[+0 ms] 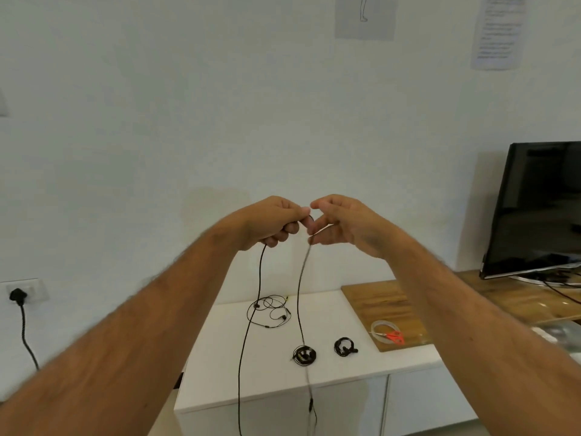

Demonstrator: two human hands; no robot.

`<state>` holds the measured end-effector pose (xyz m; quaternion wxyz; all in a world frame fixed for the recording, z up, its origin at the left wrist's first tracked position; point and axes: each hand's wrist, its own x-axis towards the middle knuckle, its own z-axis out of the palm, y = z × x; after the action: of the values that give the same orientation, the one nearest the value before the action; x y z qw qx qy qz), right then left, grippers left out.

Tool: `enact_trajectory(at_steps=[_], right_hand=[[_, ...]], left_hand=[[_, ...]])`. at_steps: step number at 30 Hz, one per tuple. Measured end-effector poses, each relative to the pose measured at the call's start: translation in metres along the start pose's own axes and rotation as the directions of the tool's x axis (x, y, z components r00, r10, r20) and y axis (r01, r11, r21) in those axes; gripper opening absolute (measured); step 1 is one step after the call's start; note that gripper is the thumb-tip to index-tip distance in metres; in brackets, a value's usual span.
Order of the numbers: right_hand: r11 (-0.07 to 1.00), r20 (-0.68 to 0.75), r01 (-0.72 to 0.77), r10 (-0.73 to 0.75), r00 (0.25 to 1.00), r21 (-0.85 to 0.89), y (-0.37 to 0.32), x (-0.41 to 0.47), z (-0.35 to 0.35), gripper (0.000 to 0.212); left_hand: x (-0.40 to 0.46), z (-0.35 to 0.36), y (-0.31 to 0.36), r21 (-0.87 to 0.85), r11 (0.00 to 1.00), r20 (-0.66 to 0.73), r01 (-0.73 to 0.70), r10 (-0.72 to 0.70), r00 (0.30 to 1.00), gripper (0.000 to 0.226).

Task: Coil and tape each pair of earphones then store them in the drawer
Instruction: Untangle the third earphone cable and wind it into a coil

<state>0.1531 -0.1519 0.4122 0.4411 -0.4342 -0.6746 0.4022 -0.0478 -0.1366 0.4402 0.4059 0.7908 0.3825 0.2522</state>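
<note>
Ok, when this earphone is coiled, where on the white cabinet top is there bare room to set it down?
The white cabinet top is bare along its left side, left of the hanging cable, and along the front edge under the two coiled earphones. The back middle is crowded by the loose earphones. The wooden board holds a tape roll and scissors at its front.

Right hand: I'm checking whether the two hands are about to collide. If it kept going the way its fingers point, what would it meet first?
The right hand points left toward the left hand, so it would probably meet those fingertips and the cable they pinch first, though depth is unclear.
</note>
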Motion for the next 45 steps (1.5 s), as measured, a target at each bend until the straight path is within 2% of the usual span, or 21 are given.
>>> enact_trajectory(at_steps=[3,7,10,14,19,21,23,25,29,31,34,37,40,42,45], right_hand=[[0.995,0.143,0.069,-0.059,0.988,-0.066,-0.008,0.001,0.014,0.043],[0.963,0.130,0.122,-0.093,0.987,-0.242,-0.020,0.003,0.014,0.023],[0.951,0.011,0.135,-0.137,0.991,-0.277,-0.025,0.003,0.002,0.009],[0.935,-0.191,0.144,-0.214,0.958,-0.323,-0.021,0.003,-0.020,0.016],[0.988,-0.407,0.129,-0.152,0.901,-0.084,-0.007,0.001,-0.044,0.019],[0.996,-0.420,0.086,-0.077,0.904,0.004,0.000,-0.001,-0.048,0.019],[1.000,-0.351,-0.011,0.010,0.936,0.000,0.007,-0.002,-0.045,0.021],[0.995,-0.265,-0.074,0.054,0.963,-0.065,0.010,-0.003,-0.034,0.033],[0.987,0.017,0.029,-0.027,0.999,-0.160,-0.003,-0.006,-0.001,0.054],[0.976,0.156,0.076,-0.045,0.987,-0.202,-0.012,-0.006,0.013,0.049],[0.920,0.200,0.126,-0.053,0.978,-0.371,-0.024,-0.004,0.018,0.033],[0.923,0.119,0.111,-0.071,0.990,-0.370,-0.028,-0.003,0.004,0.018],[0.920,-0.084,0.159,-0.202,0.976,-0.358,-0.028,-0.004,-0.013,0.007],[0.924,-0.227,0.175,-0.261,0.938,-0.339,-0.025,-0.003,-0.023,0.011],[0.965,-0.413,0.175,-0.242,0.878,-0.195,-0.014,0.001,-0.033,0.017]], left_hand=[[0.003,0.007,0.008,0.059,0.998,0.011,-0.023,0.022,1.000,0.042],[0.001,0.004,0.005,0.015,1.000,0.009,0.017,-0.017,1.000,0.044],[-0.004,-0.002,-0.003,-0.006,0.997,0.016,0.078,-0.078,0.997,0.044],[-0.011,-0.009,-0.014,-0.059,0.993,0.034,0.098,-0.096,0.995,0.041],[-0.013,-0.015,-0.015,-0.057,0.993,0.020,0.099,-0.098,0.995,0.037],[-0.012,-0.015,-0.014,-0.064,0.994,0.016,0.094,-0.093,0.996,0.034],[-0.010,-0.013,-0.010,-0.084,0.993,0.019,0.078,-0.077,0.997,0.033],[-0.007,-0.007,-0.004,-0.082,0.995,0.032,0.063,-0.060,0.998,0.033],[-0.001,0.007,0.006,0.013,0.997,0.069,0.074,-0.075,0.995,0.035],[0.001,0.012,0.006,0.042,0.997,0.109,0.065,-0.069,0.992,0.036],[-0.001,0.011,0.004,-0.026,0.996,0.116,0.089,-0.086,0.989,0.042],[-0.009,0.004,-0.002,-0.042,0.989,0.130,0.141,-0.135,0.982,0.048],[-0.015,-0.005,-0.015,-0.109,0.979,0.140,0.174,-0.158,0.977,0.049],[-0.017,-0.009,-0.020,-0.153,0.973,0.126,0.173,-0.154,0.980,0.047],[-0.020,-0.013,-0.023,-0.201,0.966,0.105,0.163,-0.144,0.984,0.044]])
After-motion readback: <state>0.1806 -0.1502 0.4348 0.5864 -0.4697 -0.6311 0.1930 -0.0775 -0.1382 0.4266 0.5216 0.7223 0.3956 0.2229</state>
